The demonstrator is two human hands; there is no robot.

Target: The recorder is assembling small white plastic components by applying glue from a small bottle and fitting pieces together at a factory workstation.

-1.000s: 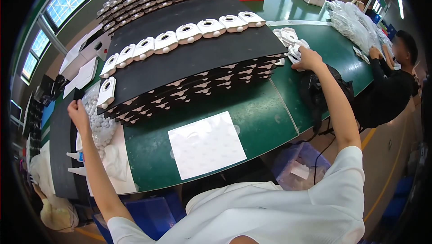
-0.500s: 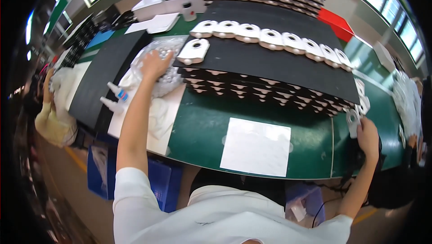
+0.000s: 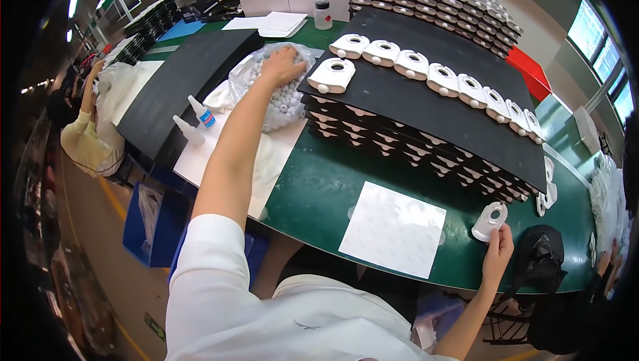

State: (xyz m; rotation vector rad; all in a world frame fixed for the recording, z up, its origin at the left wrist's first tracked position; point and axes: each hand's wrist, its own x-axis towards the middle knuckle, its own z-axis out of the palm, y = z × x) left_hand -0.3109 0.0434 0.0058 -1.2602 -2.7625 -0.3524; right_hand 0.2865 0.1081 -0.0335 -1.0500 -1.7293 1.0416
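Note:
My left hand [image 3: 282,68] reaches into a clear plastic bag [image 3: 241,76] of small white balls [image 3: 285,99]; its fingers look apart over the balls, though the tips are partly hidden. My right hand [image 3: 498,250] grips a white plastic housing [image 3: 490,222] with an oval opening, holding it by its lower end above the green table. A row of similar white housings [image 3: 410,65], each with a ball at its near end, lies across the black board [image 3: 399,105]. One more housing [image 3: 331,75] starts a second row at the board's left end.
Stacked boards carrying parts stand under the top board. A white sheet [image 3: 394,229] lies on the green table [image 3: 313,188]. Two glue bottles [image 3: 202,112] stand near the bag. Loose housings [image 3: 548,191] and a black bag [image 3: 538,254] are at the right. Co-workers sit at both sides.
My right hand has brought the white housing inward from the table's right side, toward the sheet. My left hand stays at the bag of balls. The whole view has shifted and tilted.

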